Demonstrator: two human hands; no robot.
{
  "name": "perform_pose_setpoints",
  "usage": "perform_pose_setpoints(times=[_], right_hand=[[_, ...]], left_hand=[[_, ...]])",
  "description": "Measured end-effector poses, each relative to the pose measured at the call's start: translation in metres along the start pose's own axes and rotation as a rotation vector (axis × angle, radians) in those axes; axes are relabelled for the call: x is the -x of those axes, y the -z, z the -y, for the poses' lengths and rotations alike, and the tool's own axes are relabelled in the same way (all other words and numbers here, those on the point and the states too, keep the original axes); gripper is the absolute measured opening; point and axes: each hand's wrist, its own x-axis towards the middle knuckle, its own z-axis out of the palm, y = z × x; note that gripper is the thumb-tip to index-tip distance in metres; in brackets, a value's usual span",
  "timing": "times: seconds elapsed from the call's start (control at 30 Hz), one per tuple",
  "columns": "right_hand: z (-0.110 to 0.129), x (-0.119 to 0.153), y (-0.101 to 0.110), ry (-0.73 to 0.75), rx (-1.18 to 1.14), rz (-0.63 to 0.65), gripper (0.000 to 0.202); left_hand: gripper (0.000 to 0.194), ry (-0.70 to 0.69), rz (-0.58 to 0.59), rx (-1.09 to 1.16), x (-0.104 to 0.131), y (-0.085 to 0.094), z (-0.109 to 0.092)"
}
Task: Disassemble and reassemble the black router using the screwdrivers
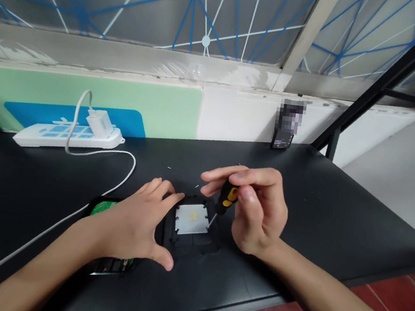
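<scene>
My right hand (pixel 257 207) grips a black and yellow screwdriver (pixel 227 198), its thin shaft slanting down to the right edge of a silver metal plate (pixel 187 223). That plate has a small yellowish square in its middle and is set in a black plastic housing (pixel 181 242) on the table. My left hand (pixel 138 223) is spread, thumb and fingers apart, with its fingertips at the housing's upper left edge. Partly hidden beneath the left hand and wrist lies a black case with a green circuit board (pixel 102 207).
A white power strip (pixel 70 133) with a plugged-in charger (pixel 100 123) stands at the back left. Its white cable (pixel 47 230) runs across the table's left side. A phone (pixel 284 129) leans against the wall at the back right. Small bits (pixel 196 186) lie behind the housing.
</scene>
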Motion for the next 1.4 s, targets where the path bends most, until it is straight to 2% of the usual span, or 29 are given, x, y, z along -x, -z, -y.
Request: perform_pose_setpoints(times=[0.17,0.33,0.43,0.6,0.73,0.87,1.07,1.2,1.4], right_hand=[[-0.006,-0.002,0.002,0.059,-0.032,0.027,0.015],[-0.007,-0.006,0.006,0.109,0.017,0.108,0.036],[-0.008,-0.009,0.008,0.111,0.076,0.061,0.039],[-0.007,-0.008,0.007,0.107,0.154,-0.022,0.036],[-0.004,-0.004,0.002,0.017,0.002,0.010,0.026],[-0.004,-0.003,0.002,0.039,-0.126,0.018,0.022],[-0.009,-0.008,0.008,0.145,0.064,0.026,0.028],[-0.010,-0.008,0.010,0.160,0.155,0.003,0.032],[-0.009,-0.008,0.011,0.159,0.189,-0.005,0.038]], left_hand=[[0.104,-0.004,-0.001,-0.009,0.000,-0.001,0.001],[0.100,-0.019,-0.007,-0.003,0.002,-0.003,0.003],[0.097,-0.008,-0.007,0.011,0.002,-0.003,0.003],[0.109,0.014,-0.004,0.043,0.001,-0.002,0.002],[0.105,0.026,0.006,0.037,0.000,-0.002,0.002],[0.108,0.007,-0.009,0.035,0.000,-0.004,0.004],[0.105,-0.002,-0.007,0.037,0.000,-0.003,0.003],[0.097,-0.005,-0.005,0.039,0.000,-0.003,0.003],[0.098,0.003,0.006,0.050,0.001,-0.004,0.004]])
